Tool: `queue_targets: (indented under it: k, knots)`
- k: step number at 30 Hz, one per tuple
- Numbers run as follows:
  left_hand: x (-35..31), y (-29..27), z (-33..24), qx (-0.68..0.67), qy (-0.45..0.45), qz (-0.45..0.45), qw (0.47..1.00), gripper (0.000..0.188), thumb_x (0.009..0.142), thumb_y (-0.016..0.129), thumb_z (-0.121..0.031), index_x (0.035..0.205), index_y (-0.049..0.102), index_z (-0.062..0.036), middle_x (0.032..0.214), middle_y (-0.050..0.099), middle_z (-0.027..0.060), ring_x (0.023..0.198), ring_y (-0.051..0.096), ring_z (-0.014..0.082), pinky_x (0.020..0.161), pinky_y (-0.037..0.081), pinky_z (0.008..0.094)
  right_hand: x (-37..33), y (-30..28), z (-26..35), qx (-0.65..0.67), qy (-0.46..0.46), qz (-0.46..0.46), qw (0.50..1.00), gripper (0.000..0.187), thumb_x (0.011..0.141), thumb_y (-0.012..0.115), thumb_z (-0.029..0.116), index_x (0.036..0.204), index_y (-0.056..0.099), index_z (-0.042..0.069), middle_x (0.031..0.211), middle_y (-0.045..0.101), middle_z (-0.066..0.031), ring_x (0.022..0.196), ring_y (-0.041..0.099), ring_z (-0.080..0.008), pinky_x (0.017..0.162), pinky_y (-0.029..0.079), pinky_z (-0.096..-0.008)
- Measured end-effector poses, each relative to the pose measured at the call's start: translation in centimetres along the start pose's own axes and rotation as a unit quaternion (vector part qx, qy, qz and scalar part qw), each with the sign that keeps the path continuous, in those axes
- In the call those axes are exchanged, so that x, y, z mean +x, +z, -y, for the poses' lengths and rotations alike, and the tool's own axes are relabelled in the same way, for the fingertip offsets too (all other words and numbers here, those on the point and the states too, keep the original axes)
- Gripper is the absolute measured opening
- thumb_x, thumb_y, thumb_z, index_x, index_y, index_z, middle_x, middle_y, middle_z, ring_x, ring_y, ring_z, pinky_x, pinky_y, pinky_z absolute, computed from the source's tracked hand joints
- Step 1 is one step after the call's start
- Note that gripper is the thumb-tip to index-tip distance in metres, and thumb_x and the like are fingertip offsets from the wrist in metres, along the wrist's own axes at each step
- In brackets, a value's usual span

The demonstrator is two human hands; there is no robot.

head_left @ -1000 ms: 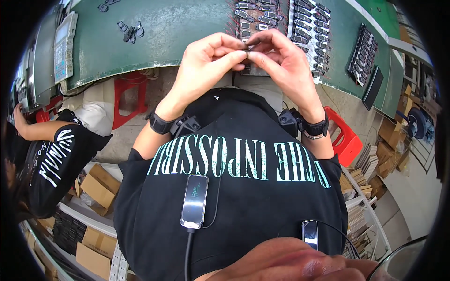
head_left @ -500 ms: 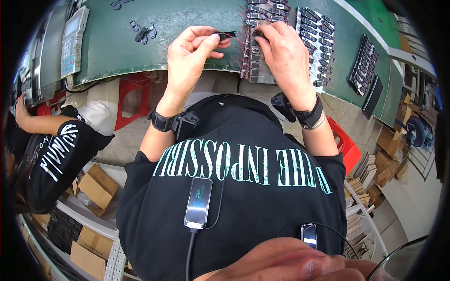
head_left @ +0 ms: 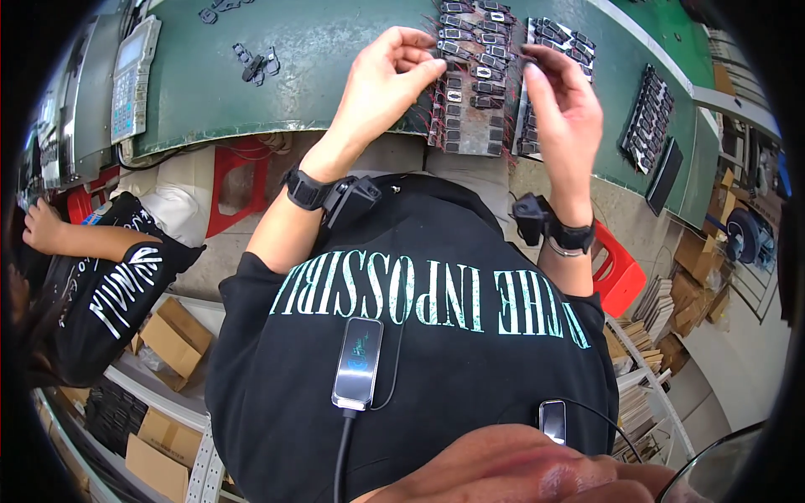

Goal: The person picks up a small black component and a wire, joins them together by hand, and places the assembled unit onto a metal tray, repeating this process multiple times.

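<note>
My left hand [head_left: 392,82] reaches to the left edge of a metal tray [head_left: 470,144]. Its thumb and forefinger close on the end of a small black part [head_left: 454,49], which lies at a slant over the tray's rows. My right hand [head_left: 567,99] is above the gap between this tray and a white tray to its right, thumb and fingers apart. Nothing shows clearly in it, though its fingertips are dark and blurred. Several oblong black parts with thin red wires fill rows on the metal tray; similar black parts [head_left: 579,44] lie on the white tray.
Loose black parts [head_left: 256,64] lie on the green table [head_left: 335,25]. A grey keypad device [head_left: 132,80] stands at left, another loaded tray [head_left: 648,117] at right. A red stool [head_left: 619,268] is below the table. A co-worker's arm [head_left: 92,239] shows at left.
My left hand has moved right, bringing the small black part from over the table to the metal tray. My right hand has moved right, off the tray, and its fingers have spread.
</note>
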State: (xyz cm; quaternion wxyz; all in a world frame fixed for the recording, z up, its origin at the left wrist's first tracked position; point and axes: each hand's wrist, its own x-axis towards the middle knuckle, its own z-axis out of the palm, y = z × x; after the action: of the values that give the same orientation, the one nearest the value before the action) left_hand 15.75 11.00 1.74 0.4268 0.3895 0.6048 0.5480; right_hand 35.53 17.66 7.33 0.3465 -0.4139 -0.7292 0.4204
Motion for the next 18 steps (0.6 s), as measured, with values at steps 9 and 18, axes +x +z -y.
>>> queue_targets:
  k: [9,18]
  knots:
    - [0.9,-0.4,0.3,0.122,-0.03,0.004,0.992,0.051,0.081,0.074,-0.02,0.121,0.053,0.0035,0.081,0.067,0.0063,0.068,0.061,0.0102,0.057,0.047,0.0244,-2.1,-1.8,0.8,0.172,0.101,0.023,0.98,0.026,0.092,0.062,0.005,0.117,0.059,0.0,0.103,0.063,-0.004,0.093,0.057,-0.0086,0.083,0.046,-0.0228]
    - [-2.3,-6.3,-0.1,0.368,0.228,-0.188,0.882,0.027,0.081,0.07,-0.018,0.105,0.064,-0.0053,0.084,0.066,0.0087,0.079,0.065,0.0293,0.07,0.053,0.0384,-3.5,-0.8,0.3,0.193,0.122,0.035,0.973,0.021,0.092,0.06,0.0,0.112,0.058,-0.002,0.103,0.067,-0.0097,0.091,0.064,-0.0127,0.084,0.048,-0.0237]
